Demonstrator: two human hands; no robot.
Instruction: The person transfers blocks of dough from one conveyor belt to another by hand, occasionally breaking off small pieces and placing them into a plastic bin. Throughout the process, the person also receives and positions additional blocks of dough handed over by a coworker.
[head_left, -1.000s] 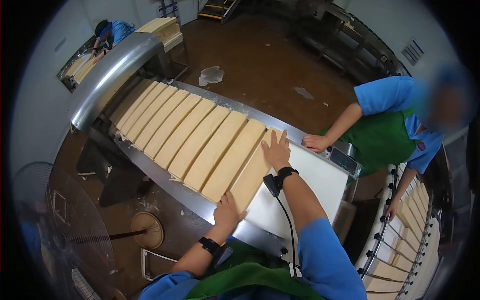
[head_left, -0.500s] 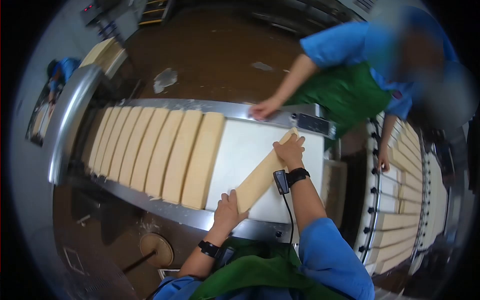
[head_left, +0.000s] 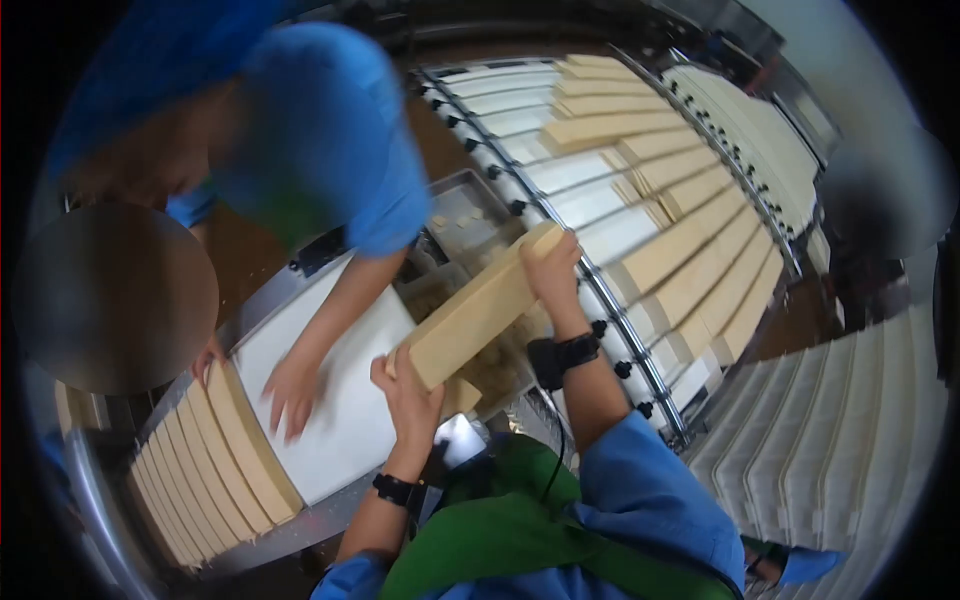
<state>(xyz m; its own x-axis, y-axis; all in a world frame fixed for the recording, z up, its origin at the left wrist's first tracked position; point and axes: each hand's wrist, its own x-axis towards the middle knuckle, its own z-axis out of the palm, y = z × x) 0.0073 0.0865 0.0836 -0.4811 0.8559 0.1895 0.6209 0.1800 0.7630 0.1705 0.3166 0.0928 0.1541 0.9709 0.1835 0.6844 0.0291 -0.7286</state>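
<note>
A long, thick pale-yellow slab [head_left: 475, 318], which looks like dough, is held up at a slant between my two hands. My left hand [head_left: 410, 405] is closed on its near lower end. At the far upper end, my right hand [head_left: 552, 272] grips it with the fingers wrapped round the edge. Beneath the slab is a metal bin [head_left: 468, 195] with pale scraps in it. To the left lies a white conveyor belt [head_left: 350, 425], carrying a row of similar slabs [head_left: 232, 440] side by side.
A co-worker in blue leans in from the left, one hand [head_left: 292, 392] over the belt and the other [head_left: 208, 358] at the row's far end. To the right, a slatted conveyor [head_left: 590, 245] with black knobs carries several slabs [head_left: 690, 245]. White ridged sheets [head_left: 810, 420] stand beyond.
My view has turned right. The slab has been lifted off the white belt and carried right, over the bin, in both hands. The co-worker's hand has come over the belt.
</note>
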